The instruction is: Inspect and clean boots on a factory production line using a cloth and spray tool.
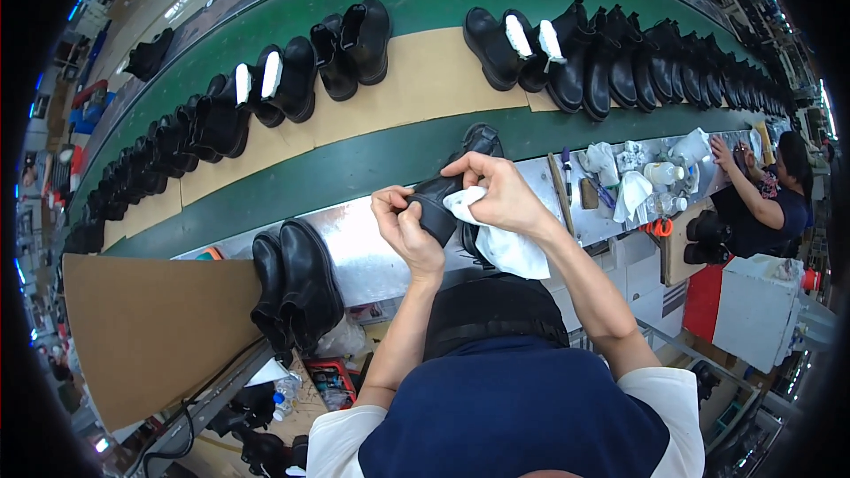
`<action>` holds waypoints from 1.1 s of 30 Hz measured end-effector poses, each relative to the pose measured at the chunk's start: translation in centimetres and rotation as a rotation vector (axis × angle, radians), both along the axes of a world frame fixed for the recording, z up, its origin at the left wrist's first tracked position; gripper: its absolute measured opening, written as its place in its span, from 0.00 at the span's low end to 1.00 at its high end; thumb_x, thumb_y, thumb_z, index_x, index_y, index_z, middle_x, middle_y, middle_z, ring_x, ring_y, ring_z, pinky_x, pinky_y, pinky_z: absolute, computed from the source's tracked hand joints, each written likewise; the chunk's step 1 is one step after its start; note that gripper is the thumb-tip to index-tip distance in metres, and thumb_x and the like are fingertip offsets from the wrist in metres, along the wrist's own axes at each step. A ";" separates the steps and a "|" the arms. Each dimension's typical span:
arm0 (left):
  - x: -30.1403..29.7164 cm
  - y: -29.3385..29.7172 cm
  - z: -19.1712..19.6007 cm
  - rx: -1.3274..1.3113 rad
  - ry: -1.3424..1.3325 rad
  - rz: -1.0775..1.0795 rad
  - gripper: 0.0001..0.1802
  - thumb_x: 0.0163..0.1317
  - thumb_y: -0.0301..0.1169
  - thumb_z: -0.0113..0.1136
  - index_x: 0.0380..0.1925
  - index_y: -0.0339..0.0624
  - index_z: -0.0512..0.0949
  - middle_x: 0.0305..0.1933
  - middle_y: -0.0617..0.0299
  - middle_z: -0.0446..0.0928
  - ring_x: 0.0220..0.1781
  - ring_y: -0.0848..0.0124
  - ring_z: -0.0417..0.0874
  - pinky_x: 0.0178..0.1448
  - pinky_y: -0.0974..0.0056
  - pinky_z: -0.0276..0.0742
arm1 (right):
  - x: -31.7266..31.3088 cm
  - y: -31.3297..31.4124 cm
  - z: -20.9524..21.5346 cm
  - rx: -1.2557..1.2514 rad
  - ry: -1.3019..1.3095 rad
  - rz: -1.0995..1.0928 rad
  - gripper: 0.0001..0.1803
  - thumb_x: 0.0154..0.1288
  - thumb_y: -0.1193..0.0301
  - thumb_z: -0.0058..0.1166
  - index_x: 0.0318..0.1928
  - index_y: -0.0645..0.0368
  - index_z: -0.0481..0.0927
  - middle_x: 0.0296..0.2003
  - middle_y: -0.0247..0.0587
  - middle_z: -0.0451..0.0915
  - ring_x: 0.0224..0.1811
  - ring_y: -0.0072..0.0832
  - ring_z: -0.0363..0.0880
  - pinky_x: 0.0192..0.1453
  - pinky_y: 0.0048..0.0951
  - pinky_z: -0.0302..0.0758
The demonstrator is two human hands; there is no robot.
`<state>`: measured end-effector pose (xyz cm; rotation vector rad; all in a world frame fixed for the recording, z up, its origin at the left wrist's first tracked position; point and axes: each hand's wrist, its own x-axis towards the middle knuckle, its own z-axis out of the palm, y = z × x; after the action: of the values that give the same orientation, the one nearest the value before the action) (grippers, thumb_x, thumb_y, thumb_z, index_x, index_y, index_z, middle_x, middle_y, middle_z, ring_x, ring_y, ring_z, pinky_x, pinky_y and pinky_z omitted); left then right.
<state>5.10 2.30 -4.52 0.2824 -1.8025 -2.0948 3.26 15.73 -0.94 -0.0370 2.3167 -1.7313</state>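
Observation:
A black leather boot (434, 219) is between my hands, above the metal edge of the bench. My left hand (409, 232) pinches its upper on the left side. In my right hand (498, 196) is a white cloth (512, 250), bunched at the fingers and pressed against the boot's leather, its loose end hanging down. Another black boot part (482, 139) shows just beyond my right hand; whether it belongs to the same boot I cannot tell. A pair of black boots (305, 270) stands to the left of my left hand.
Rows of black boots (611, 53) stand on cardboard along the green conveyor (425, 0), some with white paper. Brush, knife-like tools, rags and bottles (664, 173) lie on the right of the metal bench. A co-worker (784, 186) sits at right. A cardboard sheet (164, 327) rises at left.

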 end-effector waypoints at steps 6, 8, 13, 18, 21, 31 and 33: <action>0.1 0.6 -0.7 -0.017 -0.015 0.009 0.06 0.45 0.25 0.45 0.23 0.37 0.61 0.31 0.56 0.64 0.36 0.66 0.63 0.48 0.65 0.60 | -0.3 -0.1 0.6 0.186 0.020 -0.039 0.16 0.43 0.79 0.59 0.37 0.66 0.78 0.20 0.27 0.69 0.22 0.13 0.65 0.27 0.18 0.64; 0.0 0.6 -0.7 -0.012 -0.014 0.002 0.06 0.45 0.25 0.45 0.23 0.37 0.61 0.31 0.56 0.65 0.36 0.66 0.63 0.48 0.65 0.60 | -0.2 0.8 -0.1 0.010 0.002 0.037 0.15 0.44 0.79 0.59 0.37 0.67 0.78 0.19 0.28 0.69 0.23 0.14 0.66 0.27 0.19 0.64; 0.2 0.7 -1.0 -0.047 0.013 -0.004 0.05 0.45 0.25 0.45 0.22 0.37 0.60 0.30 0.57 0.65 0.36 0.66 0.63 0.48 0.65 0.61 | -0.3 0.4 -0.1 0.121 0.019 0.000 0.18 0.44 0.80 0.58 0.40 0.67 0.77 0.21 0.26 0.69 0.24 0.12 0.65 0.28 0.17 0.63; -0.1 0.3 -0.9 -0.011 0.007 -0.012 0.05 0.46 0.24 0.44 0.22 0.37 0.60 0.30 0.56 0.64 0.36 0.67 0.65 0.48 0.66 0.62 | -0.1 0.7 -0.1 -0.020 0.015 0.050 0.14 0.44 0.80 0.57 0.37 0.67 0.79 0.19 0.28 0.69 0.24 0.14 0.66 0.28 0.19 0.64; -0.2 0.2 -0.9 -0.020 0.017 0.001 0.04 0.47 0.23 0.44 0.22 0.37 0.60 0.29 0.57 0.63 0.36 0.68 0.65 0.47 0.66 0.62 | 0.0 0.0 -0.3 0.044 0.061 -0.019 0.13 0.46 0.81 0.55 0.37 0.66 0.80 0.19 0.27 0.70 0.24 0.14 0.66 0.29 0.19 0.64; -0.7 -0.2 -1.0 0.064 0.014 -0.017 0.04 0.47 0.24 0.44 0.23 0.38 0.61 0.30 0.59 0.65 0.36 0.71 0.65 0.47 0.69 0.62 | 0.7 -0.4 -1.9 -0.209 0.057 -0.093 0.11 0.54 0.78 0.55 0.40 0.65 0.80 0.27 0.28 0.76 0.30 0.11 0.69 0.34 0.15 0.66; -0.7 0.1 -1.0 -0.011 0.022 0.002 0.03 0.48 0.26 0.43 0.22 0.38 0.63 0.29 0.59 0.67 0.36 0.71 0.66 0.48 0.67 0.63 | 0.7 -0.2 -1.7 -0.023 0.108 -0.077 0.13 0.50 0.80 0.57 0.40 0.64 0.80 0.25 0.30 0.77 0.29 0.13 0.70 0.34 0.17 0.68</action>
<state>4.44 2.44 -5.53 0.2571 -1.7998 -2.0777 3.94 15.52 -2.60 -0.0475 2.4041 -1.8354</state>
